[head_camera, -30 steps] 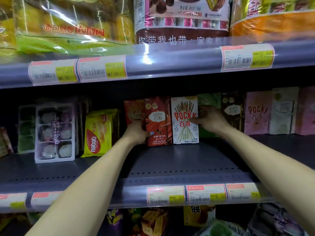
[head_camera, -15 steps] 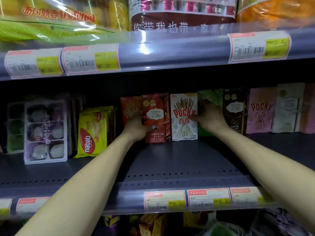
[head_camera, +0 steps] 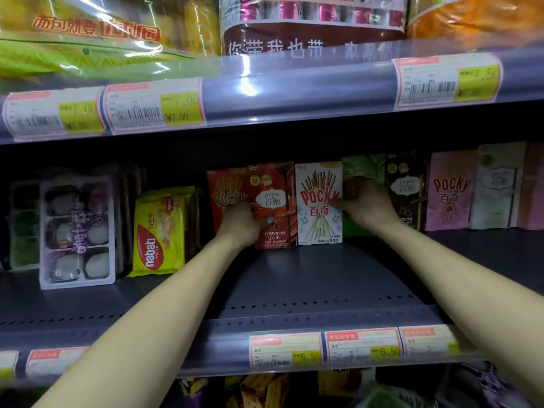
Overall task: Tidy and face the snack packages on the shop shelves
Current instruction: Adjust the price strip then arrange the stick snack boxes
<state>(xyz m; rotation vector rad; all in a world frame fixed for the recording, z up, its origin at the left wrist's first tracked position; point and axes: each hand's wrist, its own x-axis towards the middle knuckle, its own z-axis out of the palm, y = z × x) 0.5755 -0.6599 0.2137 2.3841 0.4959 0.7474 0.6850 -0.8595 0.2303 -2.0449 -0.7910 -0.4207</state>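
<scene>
Reaching both bare forearms deep onto the grey metal middle shelf (head_camera: 309,278). Left hand (head_camera: 240,223) gripping the left edge of the upright red-brown Pejoy carton (head_camera: 273,206); right hand (head_camera: 365,204) pinching the right edge of the white Pocky carton (head_camera: 319,203). Standing side by side, touching, long axes vertical, fronts facing out. Partly hiding the red Pocky box (head_camera: 225,192) and green pack (head_camera: 363,169).

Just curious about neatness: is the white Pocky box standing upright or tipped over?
Upright. The white Pocky box stands on its bottom edge on the shelf, front facing out, the right hand at its right edge.
</scene>
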